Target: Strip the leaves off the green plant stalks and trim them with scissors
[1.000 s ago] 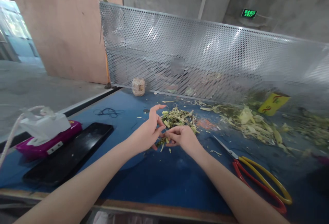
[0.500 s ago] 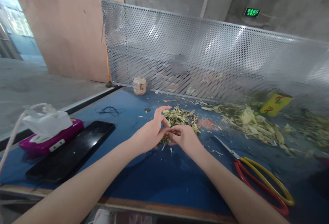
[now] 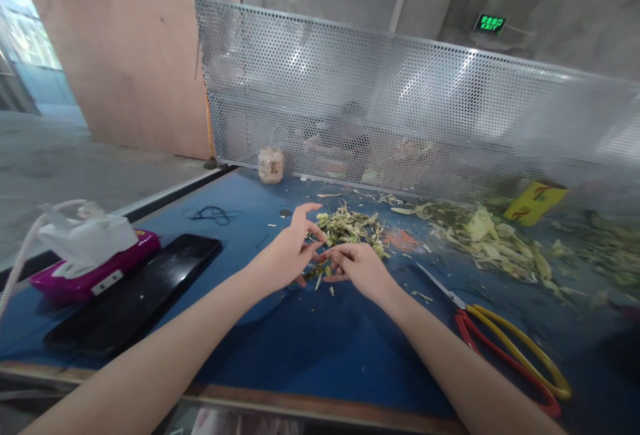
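Just in front of a heap of shredded green plant pieces (image 3: 350, 225), my two hands meet at the fingertips. My left hand (image 3: 287, 248) pinches with thumb and fingers, its index finger stretched out above. My right hand (image 3: 357, 268) is closed in a pinch against the left fingertips. Whatever lies between them is too small to make out. Yellow-green bits (image 3: 320, 270) show just below the fingers; I cannot tell whether they are held or lie on the blue table (image 3: 310, 348). To the right lie scissors (image 3: 505, 338) with one red and one yellow handle, blades pointing away.
On the left are a black phone (image 3: 140, 295) and a purple power strip (image 3: 100, 275) with white plugs. A jar (image 3: 271, 166) stands by the perforated metal screen (image 3: 320, 68), behind which a person is dimly visible. Pale leafy scraps (image 3: 490, 242) and a yellow box (image 3: 536, 202) sit right.
My fingers have shifted slightly: the left hand has drawn a little left and the fingertips are a bit more apart. The view has moved slightly too.
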Demonstrator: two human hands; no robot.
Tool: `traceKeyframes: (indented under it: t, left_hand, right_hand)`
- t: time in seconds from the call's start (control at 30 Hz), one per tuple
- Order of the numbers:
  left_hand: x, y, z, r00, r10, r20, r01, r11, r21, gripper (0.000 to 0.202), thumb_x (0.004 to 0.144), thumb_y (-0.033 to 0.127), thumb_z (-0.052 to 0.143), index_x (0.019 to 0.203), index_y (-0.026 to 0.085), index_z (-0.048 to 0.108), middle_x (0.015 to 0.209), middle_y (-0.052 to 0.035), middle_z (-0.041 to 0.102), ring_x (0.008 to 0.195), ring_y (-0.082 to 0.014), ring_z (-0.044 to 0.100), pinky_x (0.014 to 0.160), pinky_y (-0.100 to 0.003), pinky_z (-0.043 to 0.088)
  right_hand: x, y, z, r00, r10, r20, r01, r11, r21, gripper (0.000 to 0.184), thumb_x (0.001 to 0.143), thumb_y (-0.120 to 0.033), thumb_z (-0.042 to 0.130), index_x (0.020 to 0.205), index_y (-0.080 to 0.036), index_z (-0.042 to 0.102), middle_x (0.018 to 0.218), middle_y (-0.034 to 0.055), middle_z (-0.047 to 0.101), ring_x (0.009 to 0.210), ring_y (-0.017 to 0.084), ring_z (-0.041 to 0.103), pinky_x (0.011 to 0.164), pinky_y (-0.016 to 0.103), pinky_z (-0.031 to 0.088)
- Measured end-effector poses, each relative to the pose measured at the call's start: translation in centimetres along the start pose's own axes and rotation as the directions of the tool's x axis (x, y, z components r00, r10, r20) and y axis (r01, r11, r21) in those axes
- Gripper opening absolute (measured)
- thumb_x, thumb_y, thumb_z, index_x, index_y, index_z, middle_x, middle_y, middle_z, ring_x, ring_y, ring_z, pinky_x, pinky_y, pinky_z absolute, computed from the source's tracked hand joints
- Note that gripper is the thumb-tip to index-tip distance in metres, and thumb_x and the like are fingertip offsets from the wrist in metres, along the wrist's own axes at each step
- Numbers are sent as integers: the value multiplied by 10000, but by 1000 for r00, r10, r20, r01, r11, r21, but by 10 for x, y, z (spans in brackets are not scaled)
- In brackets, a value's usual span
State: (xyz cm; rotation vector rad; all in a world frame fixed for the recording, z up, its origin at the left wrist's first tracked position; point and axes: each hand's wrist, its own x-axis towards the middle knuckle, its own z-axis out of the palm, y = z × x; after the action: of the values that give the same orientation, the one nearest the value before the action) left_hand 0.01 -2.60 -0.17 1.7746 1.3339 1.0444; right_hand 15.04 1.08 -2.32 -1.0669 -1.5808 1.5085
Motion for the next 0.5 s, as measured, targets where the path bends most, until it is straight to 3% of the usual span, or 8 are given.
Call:
traceKeyframes:
  t: [0.2, 0.37, 0.5]
  left_hand:
    - [0, 1, 0, 999, -8, 54, 2, 994, 112, 708, 746, 182, 483, 1326, 314, 99, 945, -52, 592, 578, -129, 576, 330, -157, 429]
    - [-2, 6, -1, 995, 25, 95, -48, 968, 248, 703, 770, 191, 451, 1342, 338, 69, 934, -26, 630, 633, -153, 608, 346, -154, 394]
    - [2, -6, 0, 996, 16, 87, -35, 975, 217, 756, 720, 233, 522, 1339, 324, 98, 1006, -49, 604, 689, -163, 605, 368, -171, 410]
  right_hand:
    - [4, 4, 0, 999, 27, 47, -31, 996, 78, 199, 609, -311, 643, 560, -143, 549, 488, -58, 413, 440, 46, 415, 593, 276, 531]
    - [4, 4, -2, 997, 58, 44, -61, 994, 86, 222, 614, -304, 654, 533, -139, 530, 480, -61, 412, 432, 43, 407, 632, 296, 531]
    - [2, 1, -3, 999, 47, 5, -47, 996, 81, 97, 650, -247, 621, 632, -152, 608, 485, -62, 421, 458, 68, 459, 666, 307, 524]
